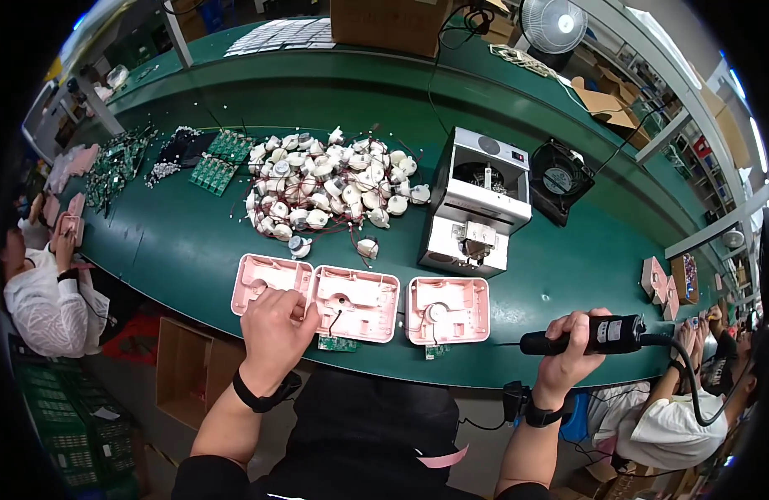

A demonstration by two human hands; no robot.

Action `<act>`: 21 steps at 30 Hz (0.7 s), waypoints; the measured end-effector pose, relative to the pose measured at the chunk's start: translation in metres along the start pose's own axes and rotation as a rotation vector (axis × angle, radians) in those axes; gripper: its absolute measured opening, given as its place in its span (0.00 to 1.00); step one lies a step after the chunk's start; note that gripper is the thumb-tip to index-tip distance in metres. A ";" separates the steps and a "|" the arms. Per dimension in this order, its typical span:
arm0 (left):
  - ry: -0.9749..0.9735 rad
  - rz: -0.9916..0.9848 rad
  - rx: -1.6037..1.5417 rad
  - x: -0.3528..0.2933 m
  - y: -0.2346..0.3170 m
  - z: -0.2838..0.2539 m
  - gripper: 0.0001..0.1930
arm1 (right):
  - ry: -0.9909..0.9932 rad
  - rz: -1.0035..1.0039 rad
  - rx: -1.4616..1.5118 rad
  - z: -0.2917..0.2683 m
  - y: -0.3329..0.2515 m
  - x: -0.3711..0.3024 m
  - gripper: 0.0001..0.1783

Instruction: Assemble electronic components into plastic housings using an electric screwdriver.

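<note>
The green bench crossed the frame from the upper left to the right edge and carried everything. In the upper middle a cardboard box stood on it, cut off by the top edge, so its content could not be seen. Right of the centre stood a white machine with a round opening on top; some small metal parts showed inside, too small to name. Left of it lay a big pile of small white motors with thin wires. Further to the upper left were green circuit boards, and some more were heaped at the rim, blurred there.

Low in the centre three pink plastic housings lay open in a row, like shallow trays. The right one held a small round white part with a wire; the middle one held a thin dark wire. The left one was partly hidden under the left hand, whose fingers were bent down onto its near edge and touched it; what was beneath them could not be told. Small green boards stuck out under the near edges of the middle and right housings.

At the lower right the right hand held a black electric screwdriver, fingers wrapped tightly around it, lying sideways over the bench edge, well apart from the housings.
</note>
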State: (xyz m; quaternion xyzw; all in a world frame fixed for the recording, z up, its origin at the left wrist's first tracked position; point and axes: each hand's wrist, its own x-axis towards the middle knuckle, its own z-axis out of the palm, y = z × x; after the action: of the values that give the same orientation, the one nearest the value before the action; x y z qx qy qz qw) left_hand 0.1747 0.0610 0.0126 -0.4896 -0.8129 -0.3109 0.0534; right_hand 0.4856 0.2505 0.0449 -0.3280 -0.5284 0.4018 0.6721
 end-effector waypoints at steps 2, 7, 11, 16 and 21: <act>-0.006 0.009 -0.008 -0.001 0.008 0.004 0.06 | -0.024 -0.005 0.017 -0.005 0.001 -0.002 0.15; -0.045 0.065 -0.054 -0.003 0.034 0.014 0.06 | -0.065 -0.009 0.016 -0.006 0.004 -0.003 0.16; -0.082 0.127 -0.084 -0.002 0.051 0.021 0.08 | -0.053 0.001 0.007 -0.007 0.006 0.000 0.16; -0.047 0.115 -0.090 0.030 0.053 0.010 0.09 | 0.015 0.019 0.039 -0.010 0.006 0.006 0.16; -0.145 0.298 0.054 0.085 0.028 0.016 0.13 | 0.034 0.048 0.071 -0.013 0.004 0.011 0.16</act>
State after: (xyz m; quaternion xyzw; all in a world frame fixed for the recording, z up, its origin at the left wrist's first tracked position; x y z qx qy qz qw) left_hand 0.1572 0.1443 0.0456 -0.6244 -0.7409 -0.2415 0.0531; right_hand 0.4984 0.2622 0.0437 -0.3232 -0.4941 0.4306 0.6827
